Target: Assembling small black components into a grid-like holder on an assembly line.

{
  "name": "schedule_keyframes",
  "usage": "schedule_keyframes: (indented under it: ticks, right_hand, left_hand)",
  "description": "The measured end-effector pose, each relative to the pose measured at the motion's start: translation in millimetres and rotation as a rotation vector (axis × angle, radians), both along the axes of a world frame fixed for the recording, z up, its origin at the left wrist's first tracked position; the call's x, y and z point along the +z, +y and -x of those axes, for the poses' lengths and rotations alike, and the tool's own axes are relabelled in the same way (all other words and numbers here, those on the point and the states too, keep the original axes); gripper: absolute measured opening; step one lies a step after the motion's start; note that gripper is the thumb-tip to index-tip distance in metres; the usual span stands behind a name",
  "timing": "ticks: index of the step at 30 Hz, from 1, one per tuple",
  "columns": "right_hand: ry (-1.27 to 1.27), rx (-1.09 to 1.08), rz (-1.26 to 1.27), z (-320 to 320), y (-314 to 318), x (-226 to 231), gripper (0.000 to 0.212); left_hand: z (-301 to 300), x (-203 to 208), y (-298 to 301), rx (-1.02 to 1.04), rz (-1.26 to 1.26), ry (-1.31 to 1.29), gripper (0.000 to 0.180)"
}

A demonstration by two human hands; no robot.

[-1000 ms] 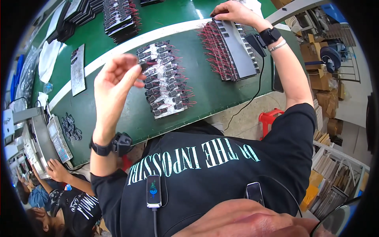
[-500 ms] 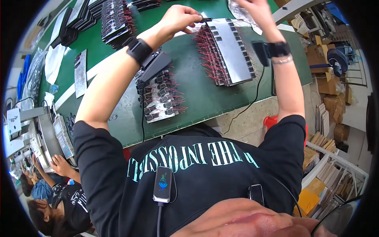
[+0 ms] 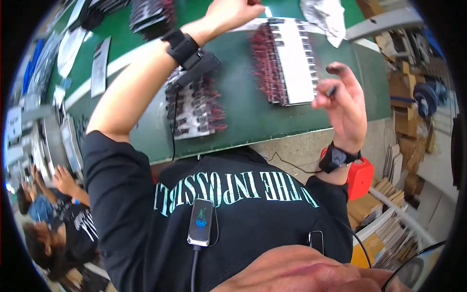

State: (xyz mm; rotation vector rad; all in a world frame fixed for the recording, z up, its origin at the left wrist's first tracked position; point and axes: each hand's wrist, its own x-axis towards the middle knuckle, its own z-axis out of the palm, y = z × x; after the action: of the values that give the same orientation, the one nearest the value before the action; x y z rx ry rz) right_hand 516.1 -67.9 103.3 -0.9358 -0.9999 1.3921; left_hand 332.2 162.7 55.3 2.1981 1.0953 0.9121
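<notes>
My left hand (image 3: 232,12) reaches over the far side of the green table, its fingers curled together and partly cut off by the upper edge; what they pinch cannot be made out. My right hand (image 3: 344,100) is raised at the table's right, smeared by motion, with a small black piece (image 3: 331,91) between thumb and finger. Between the hands lies a stack of flat panels (image 3: 294,61), white on top, with black blocks along the sides and red wires fringing the left. Below my left forearm sits another group of black parts with red wires (image 3: 197,109).
Another red-wired stack (image 3: 150,17) stands at the far left, near a bare grey strip (image 3: 100,68). Crumpled white plastic (image 3: 328,19) lies at the far right. A red stool (image 3: 360,177) and cardboard boxes (image 3: 406,92) are to my right. Other people sit at lower left.
My right hand has come down and back from the far plastic to beside the panel stack. My left hand has shifted slightly farther and right, away from the stack's far corner.
</notes>
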Motion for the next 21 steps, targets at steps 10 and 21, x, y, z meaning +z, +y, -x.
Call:
schedule_keyframes:
  ticks: [10,21]
  right_hand:
    - [0.041,0.147,-0.078,54,-13,-45,0.015]
    - [0.033,0.240,0.080,70,2,-55,0.021]
  left_hand:
    - [254,-1,-108,0.374,0.191,0.143,0.019]
    - [280,-97,-167,0.207,-0.095,0.519,0.017]
